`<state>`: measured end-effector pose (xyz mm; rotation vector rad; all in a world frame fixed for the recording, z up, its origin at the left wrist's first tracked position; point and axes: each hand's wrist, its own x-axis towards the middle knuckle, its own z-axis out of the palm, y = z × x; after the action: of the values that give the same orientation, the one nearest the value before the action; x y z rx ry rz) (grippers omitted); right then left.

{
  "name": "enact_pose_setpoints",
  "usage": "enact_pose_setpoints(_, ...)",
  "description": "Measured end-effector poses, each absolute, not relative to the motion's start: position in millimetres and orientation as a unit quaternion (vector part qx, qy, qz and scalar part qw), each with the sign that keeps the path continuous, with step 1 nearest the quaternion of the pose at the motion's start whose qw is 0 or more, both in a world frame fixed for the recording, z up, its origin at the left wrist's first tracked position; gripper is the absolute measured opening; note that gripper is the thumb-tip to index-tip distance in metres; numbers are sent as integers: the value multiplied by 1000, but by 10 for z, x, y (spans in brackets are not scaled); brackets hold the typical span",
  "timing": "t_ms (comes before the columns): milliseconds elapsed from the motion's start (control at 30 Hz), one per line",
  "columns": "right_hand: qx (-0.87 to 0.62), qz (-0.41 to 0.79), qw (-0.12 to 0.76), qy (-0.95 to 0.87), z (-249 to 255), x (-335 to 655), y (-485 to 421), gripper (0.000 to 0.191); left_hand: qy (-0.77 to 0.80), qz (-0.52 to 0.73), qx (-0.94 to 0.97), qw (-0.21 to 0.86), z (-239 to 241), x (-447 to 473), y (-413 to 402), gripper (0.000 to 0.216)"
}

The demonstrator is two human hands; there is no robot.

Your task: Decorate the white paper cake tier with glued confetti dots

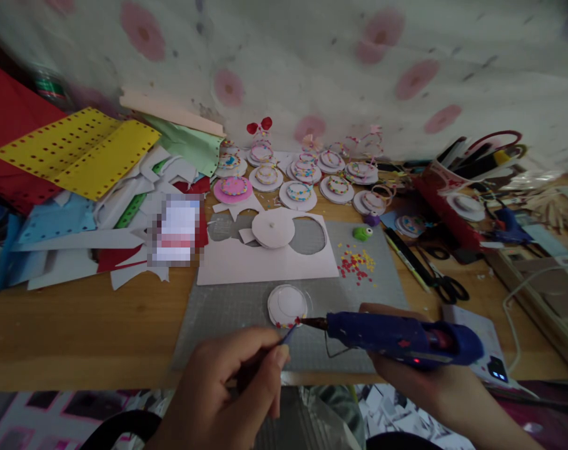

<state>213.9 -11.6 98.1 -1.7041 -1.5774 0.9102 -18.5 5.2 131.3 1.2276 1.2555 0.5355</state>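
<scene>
My right hand (pixel 420 375) is closed around a blue hot glue gun (pixel 396 337) with a small red light lit on its side. The glue gun's nozzle points left and reaches the edge of a small round white paper piece (pixel 288 305). Red and yellow bits line the front rim of that piece, which lies on a grey cutting mat (pixel 228 319). Pinched in my left hand (pixel 237 381) is a slim blue pointed tool (pixel 291 334), like tweezers. Its tip is at the same rim, beside the nozzle; the rest is hidden by my fingers.
White card with cut-out circles (pixel 265 265) lies behind, topped by a paper disc (pixel 273 228). Red and yellow confetti (pixel 356 264), scissors (pixel 441 278) and a pen cup (pixel 448 175) are rightward. Several decorated paper rounds (pixel 298 195) stand at the back; paper scraps (pixel 82 240) and a phone (pixel 176 230) are left.
</scene>
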Motion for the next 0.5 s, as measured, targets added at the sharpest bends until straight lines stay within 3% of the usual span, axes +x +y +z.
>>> enact_pose_setpoints(233,-620,445,296,-575,1024,2215,-70,19,537,234,529,613,1282,-195,47,35)
enact_pose_setpoints(500,-642,430,312,-553,1036,2115,-131,12,540,237,528,611,1254,-197,57,32)
